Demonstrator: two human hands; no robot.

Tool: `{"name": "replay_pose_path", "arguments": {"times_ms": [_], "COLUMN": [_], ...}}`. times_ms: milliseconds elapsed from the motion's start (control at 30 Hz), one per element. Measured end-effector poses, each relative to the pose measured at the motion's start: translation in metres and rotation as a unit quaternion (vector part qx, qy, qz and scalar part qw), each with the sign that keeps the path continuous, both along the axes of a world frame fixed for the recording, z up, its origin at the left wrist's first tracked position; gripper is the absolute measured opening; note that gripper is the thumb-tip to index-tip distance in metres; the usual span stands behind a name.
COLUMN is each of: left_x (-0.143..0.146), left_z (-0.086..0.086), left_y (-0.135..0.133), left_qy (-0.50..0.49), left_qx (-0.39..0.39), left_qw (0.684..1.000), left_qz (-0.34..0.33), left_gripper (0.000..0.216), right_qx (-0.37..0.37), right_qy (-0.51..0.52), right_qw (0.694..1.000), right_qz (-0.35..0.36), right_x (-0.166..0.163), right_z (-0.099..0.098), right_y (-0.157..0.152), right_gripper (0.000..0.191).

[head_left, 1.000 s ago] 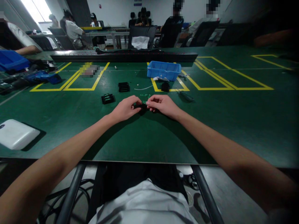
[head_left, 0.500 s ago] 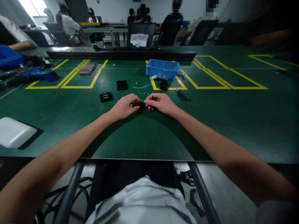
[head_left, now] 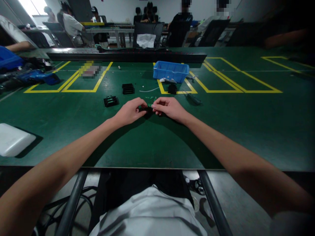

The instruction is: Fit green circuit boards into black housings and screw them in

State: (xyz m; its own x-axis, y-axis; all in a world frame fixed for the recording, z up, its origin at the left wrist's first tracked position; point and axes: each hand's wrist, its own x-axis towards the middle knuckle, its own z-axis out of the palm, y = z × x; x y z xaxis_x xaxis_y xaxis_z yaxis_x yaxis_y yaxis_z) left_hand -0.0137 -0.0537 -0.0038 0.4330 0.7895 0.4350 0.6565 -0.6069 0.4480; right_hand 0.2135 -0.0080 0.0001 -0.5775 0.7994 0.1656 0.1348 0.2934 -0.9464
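My left hand [head_left: 130, 111] is closed, its thumb and fingertips on a small black part [head_left: 148, 113] low over the table, most of it hidden by fingers and shadow. Facing it, my right hand [head_left: 170, 108] pinches thumb against fingers at the other side of that part; what lies in the pinch is too small to make out. Just beyond the fingertips are shiny, clear-green bits [head_left: 150, 98]. A black slotted block with green inside [head_left: 110, 101] lies left of my hands, and a black ribbed block [head_left: 128, 88] lies farther back.
A blue bin [head_left: 171, 72] stands beyond my hands, a small black piece [head_left: 172, 89] before it. Right of that is a dark translucent piece [head_left: 193, 99]. A white case [head_left: 15, 140] lies at left. A long black bar [head_left: 128, 57] crosses the back. Other people sit around.
The view has shifted slightly, so the objects at left sit a little farther left. Both hands keep nearly the same pose at the black part.
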Motion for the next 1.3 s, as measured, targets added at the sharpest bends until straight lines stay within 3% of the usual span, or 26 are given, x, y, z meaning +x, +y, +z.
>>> {"name": "replay_pose_path", "arguments": {"times_ms": [1300], "left_x": [-0.0002], "left_z": [-0.0003], "left_y": [0.0005], "left_qy": [0.003], "left_qx": [0.005], "left_qw": [1.000], "left_qz": [-0.003], "left_gripper": [0.015], "right_qx": [0.009], "right_qy": [-0.008], "right_qw": [1.000], "right_qz": [0.004], "right_x": [0.0004], "right_z": [0.0007], "right_y": [-0.0003], "right_gripper": [0.032]}}
